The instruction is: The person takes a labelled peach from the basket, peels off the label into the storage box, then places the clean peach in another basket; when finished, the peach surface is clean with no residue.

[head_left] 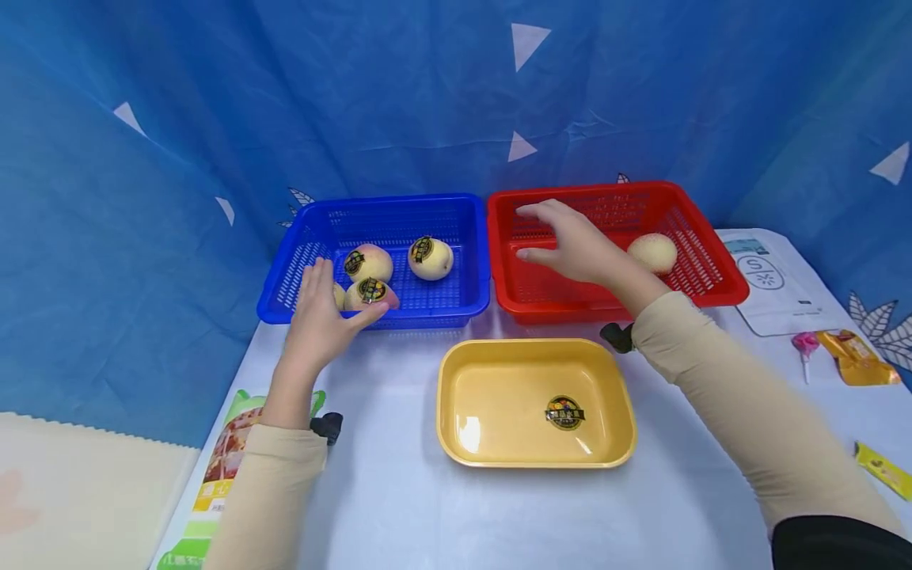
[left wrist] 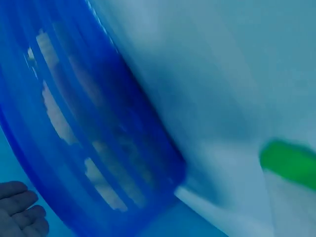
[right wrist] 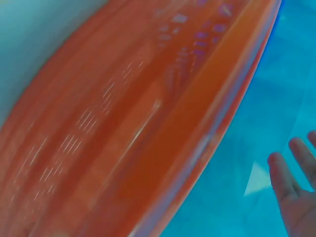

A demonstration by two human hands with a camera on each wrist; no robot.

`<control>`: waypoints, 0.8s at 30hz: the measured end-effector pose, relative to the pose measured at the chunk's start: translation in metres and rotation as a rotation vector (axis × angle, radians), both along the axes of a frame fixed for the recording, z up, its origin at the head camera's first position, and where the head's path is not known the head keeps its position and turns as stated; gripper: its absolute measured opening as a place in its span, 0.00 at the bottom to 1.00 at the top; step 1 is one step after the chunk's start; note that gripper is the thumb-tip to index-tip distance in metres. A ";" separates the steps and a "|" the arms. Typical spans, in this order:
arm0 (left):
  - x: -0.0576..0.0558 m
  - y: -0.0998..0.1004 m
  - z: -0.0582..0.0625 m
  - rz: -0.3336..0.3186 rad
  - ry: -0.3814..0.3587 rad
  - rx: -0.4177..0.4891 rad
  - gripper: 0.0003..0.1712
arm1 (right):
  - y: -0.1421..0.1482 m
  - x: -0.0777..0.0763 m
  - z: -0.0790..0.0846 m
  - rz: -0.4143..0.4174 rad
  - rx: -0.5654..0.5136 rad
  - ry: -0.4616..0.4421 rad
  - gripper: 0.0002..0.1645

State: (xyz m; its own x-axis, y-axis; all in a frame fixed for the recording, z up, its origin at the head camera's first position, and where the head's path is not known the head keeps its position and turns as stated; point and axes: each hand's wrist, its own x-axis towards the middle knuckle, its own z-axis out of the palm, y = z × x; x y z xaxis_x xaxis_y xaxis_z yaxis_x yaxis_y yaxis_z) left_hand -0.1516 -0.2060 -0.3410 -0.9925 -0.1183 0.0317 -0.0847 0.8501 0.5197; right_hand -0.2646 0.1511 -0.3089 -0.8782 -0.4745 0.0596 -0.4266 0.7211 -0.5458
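Note:
My left hand (head_left: 317, 321) is held over the near left corner of a blue basket (head_left: 402, 318), fingers straight and thumb spread, gripping nothing. Inside that basket lie several pale peaches, among them one peach (head_left: 431, 260) toward the right and another peach (head_left: 372, 261) nearer the hand; dark stickers show on them. My right hand (head_left: 570, 241) hovers above the left part of a red basket (head_left: 523, 307), with thumb and fingers apart and nothing between them. A round pale fruit (head_left: 653, 253), netted or rough-looking, sits at the red basket's right side, partly behind my wrist.
In front of the baskets stands a yellow tray (head_left: 499, 404) with a dark sticker inside. To the right lie a white packet (head_left: 780, 293), a lollipop (head_left: 806, 344), an orange wrapper (head_left: 858, 358) and a yellow sachet (head_left: 883, 469). A green package (head_left: 195, 530) lies under the left arm.

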 end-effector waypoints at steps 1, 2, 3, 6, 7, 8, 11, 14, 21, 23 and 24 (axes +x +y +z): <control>0.000 -0.006 0.000 0.018 -0.011 -0.002 0.71 | -0.008 -0.001 -0.001 0.010 -0.009 -0.007 0.41; 0.000 -0.012 0.001 0.033 -0.022 -0.010 0.72 | -0.017 -0.002 -0.002 0.019 -0.019 -0.019 0.41; 0.000 -0.017 0.001 0.050 -0.033 -0.016 0.72 | -0.026 -0.003 -0.003 0.030 -0.027 -0.027 0.42; 0.000 -0.029 0.001 0.101 -0.046 -0.039 0.74 | -0.053 -0.005 -0.010 0.058 -0.041 -0.055 0.42; 0.000 -0.033 0.001 0.122 -0.054 -0.041 0.75 | -0.062 -0.005 -0.012 0.065 -0.038 -0.066 0.42; -0.001 -0.035 0.001 0.139 -0.061 -0.042 0.76 | -0.070 -0.005 -0.015 0.071 -0.032 -0.075 0.42; -0.002 -0.042 0.000 0.177 -0.085 -0.037 0.78 | -0.094 -0.007 -0.023 0.074 -0.014 -0.102 0.42; -0.004 -0.046 -0.002 0.193 -0.102 -0.034 0.79 | -0.113 -0.010 -0.030 0.075 -0.007 -0.107 0.42; -0.008 -0.055 -0.010 0.190 -0.154 -0.034 0.82 | -0.139 -0.018 -0.036 0.057 -0.003 -0.110 0.41; -0.008 -0.057 -0.012 0.183 -0.166 -0.028 0.83 | -0.143 -0.021 -0.036 0.038 0.014 -0.124 0.42; -0.009 -0.057 -0.013 0.178 -0.166 -0.025 0.83 | -0.144 -0.022 -0.036 0.029 0.023 -0.130 0.42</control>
State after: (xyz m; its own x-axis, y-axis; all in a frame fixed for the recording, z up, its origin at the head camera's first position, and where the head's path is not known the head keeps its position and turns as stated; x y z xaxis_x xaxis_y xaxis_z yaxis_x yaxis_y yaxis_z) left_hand -0.1605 -0.2633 -0.3537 -0.9479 -0.2928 -0.1251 -0.3167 0.8264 0.4655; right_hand -0.2866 0.0069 -0.3450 -0.8636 -0.4999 -0.0652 -0.3743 0.7224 -0.5814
